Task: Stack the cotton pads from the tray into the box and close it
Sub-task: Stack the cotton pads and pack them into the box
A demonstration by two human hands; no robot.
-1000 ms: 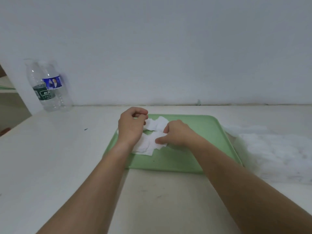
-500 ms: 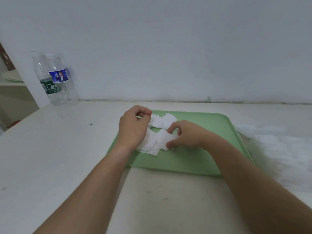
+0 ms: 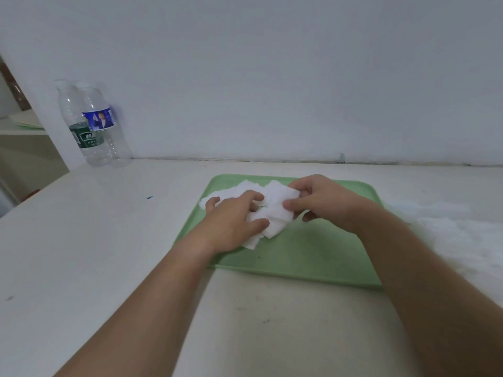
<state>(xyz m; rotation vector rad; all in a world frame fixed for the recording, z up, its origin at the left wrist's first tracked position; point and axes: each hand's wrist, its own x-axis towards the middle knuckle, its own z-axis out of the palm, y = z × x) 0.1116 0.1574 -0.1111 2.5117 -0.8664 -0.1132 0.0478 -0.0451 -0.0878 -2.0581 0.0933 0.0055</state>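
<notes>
Cotton pads (image 3: 277,197) on green tray (image 3: 313,248), white table (image 3: 109,240)

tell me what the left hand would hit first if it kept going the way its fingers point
The left hand points forward-right and grips the cotton pads. Beyond them it would probably meet the right hand, which pinches the same pads over the tray, though depth is unclear.

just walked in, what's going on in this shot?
A person is working bare-handed over a green tray on a white table. The left hand grips a loose pile of white cotton pads, while the right hand pinches the pads at the pile's right side. The pads are all on the tray, and no box is in view. Two plastic bottles stand far left by the wall.
</notes>
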